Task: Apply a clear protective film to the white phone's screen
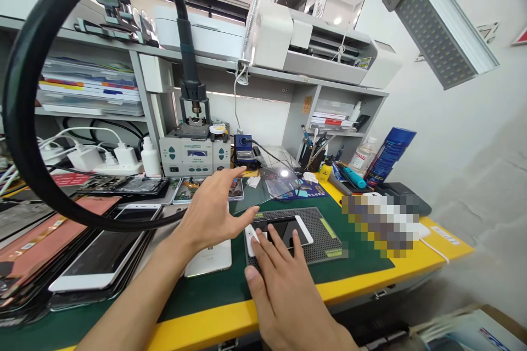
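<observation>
Your right hand (284, 279) lies flat, fingers spread and slightly fanned, with the fingertips (263, 237) pressing on the white phone (284, 230) that rests face up on the dark perforated heating mat (321, 247); nothing is pinched there, the palm simply bears down from the phone's 7 o'clock end. Your left hand (214, 208) hovers at 10 o'clock from the phone, open, thumb and fingers curved apart around the near edge of a clear glass sheet (267, 186); whether the fingertips actually grip the glass you cannot tell, since its edge is hard to see. The glass sheet stands tilted above the green work mat (362, 258), at 12 o'clock from the phone. A second white phone (208, 258) lies face down just under your left wrist, at 9 o'clock from the heating mat. Farther at 9 o'clock a stack of phone screens (94, 258) covers the bench. At 11 o'clock stands the grey rework station (193, 156), with a black hose (24, 66) looping up from it.
</observation>
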Motion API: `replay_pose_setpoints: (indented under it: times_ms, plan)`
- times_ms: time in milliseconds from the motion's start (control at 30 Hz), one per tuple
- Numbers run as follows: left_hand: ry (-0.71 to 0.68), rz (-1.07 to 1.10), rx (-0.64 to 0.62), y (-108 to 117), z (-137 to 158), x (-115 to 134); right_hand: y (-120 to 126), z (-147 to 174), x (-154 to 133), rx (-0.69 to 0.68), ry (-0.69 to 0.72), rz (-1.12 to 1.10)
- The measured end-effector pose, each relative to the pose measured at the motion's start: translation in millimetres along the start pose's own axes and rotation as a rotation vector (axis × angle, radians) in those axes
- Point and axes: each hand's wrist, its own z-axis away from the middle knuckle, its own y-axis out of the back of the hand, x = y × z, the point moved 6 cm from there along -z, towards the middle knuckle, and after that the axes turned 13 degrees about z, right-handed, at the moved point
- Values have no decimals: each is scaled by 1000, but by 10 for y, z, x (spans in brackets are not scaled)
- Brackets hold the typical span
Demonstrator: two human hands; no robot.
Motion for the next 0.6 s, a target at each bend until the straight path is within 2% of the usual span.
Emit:
replay_pose_setpoints:
  times_ms: [100,333,600]
  plan:
    - [10,3,-3,8,-9,-10,9,-33,-94,-47,25,-42]
    - [1,-4,5,24,-13,-17,-56,47,-152,-61,42,-23]
    - [-1,-18,11,22,-5,-35,-113,152,-19,-46,13,-2]
